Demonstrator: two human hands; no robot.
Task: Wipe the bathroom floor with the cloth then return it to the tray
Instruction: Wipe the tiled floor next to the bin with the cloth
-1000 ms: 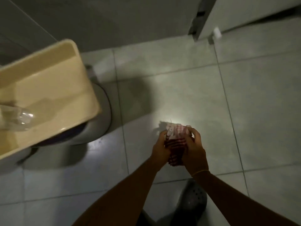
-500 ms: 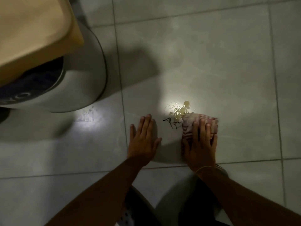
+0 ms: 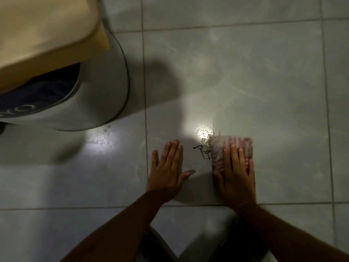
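The wiping step is in hand: the right hand (image 3: 235,174), fingers spread flat, presses the folded pink striped cloth (image 3: 232,151) on the grey tiled floor (image 3: 245,72) beside small droplets (image 3: 203,132), the left hand (image 3: 167,172) lies open on bare tile, and next the cloth should slide over them.

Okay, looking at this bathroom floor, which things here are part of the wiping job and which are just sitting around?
Part of the job:
cloth under the right hand
left hand, flat on the tiled floor
beige tray

Just there:
round grey container under the tray
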